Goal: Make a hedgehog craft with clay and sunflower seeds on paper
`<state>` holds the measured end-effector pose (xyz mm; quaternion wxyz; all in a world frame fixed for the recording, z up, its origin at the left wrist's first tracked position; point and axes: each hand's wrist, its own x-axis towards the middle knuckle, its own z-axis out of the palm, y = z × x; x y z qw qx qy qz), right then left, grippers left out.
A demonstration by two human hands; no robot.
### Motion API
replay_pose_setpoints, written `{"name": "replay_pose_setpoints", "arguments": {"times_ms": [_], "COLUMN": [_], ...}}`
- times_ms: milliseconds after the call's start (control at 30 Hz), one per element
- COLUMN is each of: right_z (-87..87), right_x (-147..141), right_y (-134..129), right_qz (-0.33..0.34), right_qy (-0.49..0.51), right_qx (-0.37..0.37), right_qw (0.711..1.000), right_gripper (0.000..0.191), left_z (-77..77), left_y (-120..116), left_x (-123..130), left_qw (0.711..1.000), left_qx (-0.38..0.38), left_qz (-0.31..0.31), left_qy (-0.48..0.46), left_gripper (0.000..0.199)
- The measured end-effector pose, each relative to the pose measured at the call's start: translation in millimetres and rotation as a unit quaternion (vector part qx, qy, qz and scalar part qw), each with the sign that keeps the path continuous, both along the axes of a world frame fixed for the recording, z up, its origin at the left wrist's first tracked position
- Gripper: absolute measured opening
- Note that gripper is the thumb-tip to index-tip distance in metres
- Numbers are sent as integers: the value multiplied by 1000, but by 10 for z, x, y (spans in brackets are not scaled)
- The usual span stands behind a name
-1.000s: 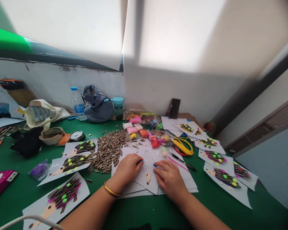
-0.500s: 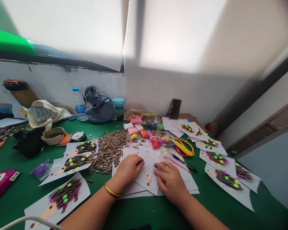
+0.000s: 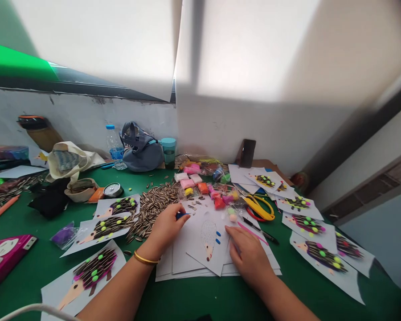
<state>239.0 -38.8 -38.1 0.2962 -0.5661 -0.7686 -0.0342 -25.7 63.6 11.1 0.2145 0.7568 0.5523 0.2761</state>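
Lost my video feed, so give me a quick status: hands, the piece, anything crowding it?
Left hand pinching blue clay. Right hand flat on paper stack. Hedgehog sheet between the hands. Seeds and scissors close by.

Around the white paper stack (image 3: 187,263) we count three finished hedgehog sheets (image 3: 93,271) to its left, five to its right, one pair of yellow scissors (image 3: 259,207), and one water bottle (image 3: 114,145) behind.

Blue clay bit (image 3: 181,215) pinched in left hand (image 3: 165,226); hedgehog sheet (image 3: 209,238) flat, ctr.
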Motion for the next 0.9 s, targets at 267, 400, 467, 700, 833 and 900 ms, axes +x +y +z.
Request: {"name": "replay_pose_setpoints", "arguments": {"times_ms": [267,400,467,700,833,900], "right_z": [28,61,55,11,69,118], "right_x": [17,-13,-16,-16,-41,-55], "right_y": [-60,-71,-67,-61,-93,-114], "right_qz": [12,13,18,25,18,22], "right_qy": [-24,-17,-21,-23,-22,-24], "right_qx": [-11,-16,-12,3,6,0], "right_qw": [1000,1000,1000,999,1000,999], "right_gripper": [37,31,32,33,28,27], "left_z": [-84,-97,-83,-31,-45,-50], "left_y": [-92,-93,-105,-224,-206,-176], "left_x": [97,106,116,115,64,38], "left_qw": [979,976,976,961,958,960], "left_qx": [99,114,123,114,91,84], "left_qz": [-81,-78,-82,-169,-166,-150], "left_qy": [160,170,162,185,215,223], "left_gripper": [16,20,22,51,69,69]}}
